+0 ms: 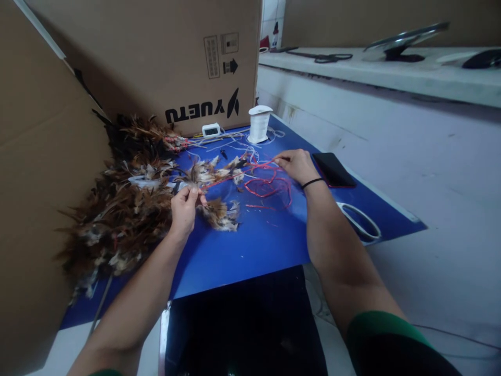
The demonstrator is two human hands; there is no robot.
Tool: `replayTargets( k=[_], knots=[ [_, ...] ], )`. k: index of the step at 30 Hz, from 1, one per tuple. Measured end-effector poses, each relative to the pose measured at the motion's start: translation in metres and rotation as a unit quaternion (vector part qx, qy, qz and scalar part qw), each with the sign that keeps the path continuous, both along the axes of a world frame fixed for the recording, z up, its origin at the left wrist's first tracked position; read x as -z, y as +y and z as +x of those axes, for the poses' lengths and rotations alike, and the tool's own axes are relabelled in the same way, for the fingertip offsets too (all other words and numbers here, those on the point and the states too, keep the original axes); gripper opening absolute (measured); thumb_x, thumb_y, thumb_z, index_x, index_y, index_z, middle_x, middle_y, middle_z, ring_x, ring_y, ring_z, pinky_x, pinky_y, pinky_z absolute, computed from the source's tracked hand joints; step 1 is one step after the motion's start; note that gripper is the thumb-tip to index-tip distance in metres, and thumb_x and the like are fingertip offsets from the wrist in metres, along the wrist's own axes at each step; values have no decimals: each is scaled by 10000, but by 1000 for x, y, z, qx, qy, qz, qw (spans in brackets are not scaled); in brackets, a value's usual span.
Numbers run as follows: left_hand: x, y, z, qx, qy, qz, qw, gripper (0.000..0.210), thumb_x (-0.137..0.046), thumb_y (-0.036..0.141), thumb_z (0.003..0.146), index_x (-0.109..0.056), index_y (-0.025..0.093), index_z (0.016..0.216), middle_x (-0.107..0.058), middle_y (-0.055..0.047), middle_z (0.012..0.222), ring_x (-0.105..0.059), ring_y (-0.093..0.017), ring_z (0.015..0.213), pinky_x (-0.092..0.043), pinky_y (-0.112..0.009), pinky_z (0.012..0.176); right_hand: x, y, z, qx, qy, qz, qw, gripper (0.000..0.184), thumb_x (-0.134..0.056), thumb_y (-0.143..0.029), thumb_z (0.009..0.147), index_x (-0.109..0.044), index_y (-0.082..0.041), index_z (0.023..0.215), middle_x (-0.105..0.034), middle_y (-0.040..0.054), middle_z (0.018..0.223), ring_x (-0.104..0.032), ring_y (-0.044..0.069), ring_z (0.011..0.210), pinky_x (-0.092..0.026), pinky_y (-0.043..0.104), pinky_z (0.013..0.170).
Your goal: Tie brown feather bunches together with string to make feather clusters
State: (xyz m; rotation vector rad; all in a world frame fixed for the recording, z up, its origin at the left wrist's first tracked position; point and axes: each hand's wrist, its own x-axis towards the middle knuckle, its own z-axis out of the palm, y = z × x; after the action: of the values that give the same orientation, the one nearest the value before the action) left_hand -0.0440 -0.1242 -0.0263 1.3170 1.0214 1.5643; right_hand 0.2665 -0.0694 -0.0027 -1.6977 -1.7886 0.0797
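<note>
A red string (230, 179) stretches between my two hands above the blue tabletop. My left hand (185, 210) is closed in a pinch at the string's left end, beside small brown and white feathers (219, 213). My right hand (297, 164) pinches the string farther right, with a black band round that wrist. Loose loops of red string (268, 188) lie on the table between the hands. Behind my left hand spreads a large heap of brown feathers (129, 224). More pale-tipped feathers (209, 171) lie just beyond the string.
A white spool (259, 124) stands at the back, near a small white digital display (211, 130). To the right lie a dark phone (333, 169) and white-handled scissors (362, 222). Cardboard boxes (156, 57) wall off the left and back. A ledge (391, 68) runs along the right wall.
</note>
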Motion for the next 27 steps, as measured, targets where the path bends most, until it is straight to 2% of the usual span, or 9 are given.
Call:
replayTargets(
  k=[4, 8, 13, 16, 19, 23, 25, 27],
  knots=[
    [-1, 0, 1, -3, 0, -4, 1000, 212, -600, 331, 776, -577, 140, 689, -554, 23, 501, -519, -81, 455, -421, -193, 484, 3, 1, 2, 81, -14, 21, 996, 235, -520, -233, 806, -719, -192, 925, -710, 74, 944, -618, 221, 896, -449, 326, 809],
    [-2, -1, 2, -2, 0, -5, 1000, 214, -607, 337, 771, -575, 144, 687, -553, 25, 501, -519, -83, 457, -423, -195, 484, 2, -2, 2, 150, -37, 31, 988, 273, -468, -262, 837, -704, -195, 957, -689, 94, 983, -601, 252, 910, -438, 358, 796],
    [1, -2, 1, 9, 4, -6, 1000, 217, -601, 349, 775, -587, 148, 694, -556, 25, 508, -520, -88, 463, -434, -205, 494, -3, -5, 1, 214, -85, -15, 973, 295, -424, -267, 870, -673, -196, 1012, -663, 126, 987, -597, 266, 883, -419, 375, 752],
    [2, -3, 1, 24, 11, -6, 1000, 217, -599, 355, 777, -594, 152, 702, -560, 23, 515, -522, -91, 469, -439, -209, 503, -4, -7, -3, 211, -138, -52, 966, 288, -414, -223, 872, -676, -158, 974, -657, 146, 940, -589, 268, 870, -398, 389, 752],
    [2, -5, 2, 38, 16, -8, 999, 212, -597, 353, 780, -591, 155, 704, -563, 22, 521, -529, -93, 477, -440, -210, 507, -4, -11, -8, 215, -170, -60, 960, 286, -407, -150, 860, -675, -126, 956, -643, 160, 957, -558, 280, 925, -379, 417, 782],
    [3, -6, 3, 45, 34, -4, 998, 219, -584, 360, 792, -595, 154, 717, -567, 19, 533, -532, -94, 481, -442, -214, 516, -8, -16, -12, 198, -149, 6, 969, 292, -442, -104, 824, -671, -156, 999, -611, 138, 1073, -472, 305, 1069, -368, 456, 843],
    [4, -6, 3, 47, 45, 1, 998, 221, -575, 361, 800, -600, 155, 723, -569, 18, 538, -532, -92, 485, -440, -213, 523, -11, -16, -18, 141, -112, 68, 981, 311, -439, -84, 801, -678, -180, 975, -619, 107, 1075, -462, 288, 1098, -366, 450, 889],
    [5, -7, 4, 51, 54, 4, 997, 224, -567, 361, 807, -603, 156, 724, -568, 18, 537, -532, -91, 492, -438, -212, 531, -13, -16, -31, 39, -51, 118, 991, 343, -423, -49, 767, -684, -203, 928, -647, 72, 1036, -502, 239, 1072, -377, 403, 929]
  ],
)
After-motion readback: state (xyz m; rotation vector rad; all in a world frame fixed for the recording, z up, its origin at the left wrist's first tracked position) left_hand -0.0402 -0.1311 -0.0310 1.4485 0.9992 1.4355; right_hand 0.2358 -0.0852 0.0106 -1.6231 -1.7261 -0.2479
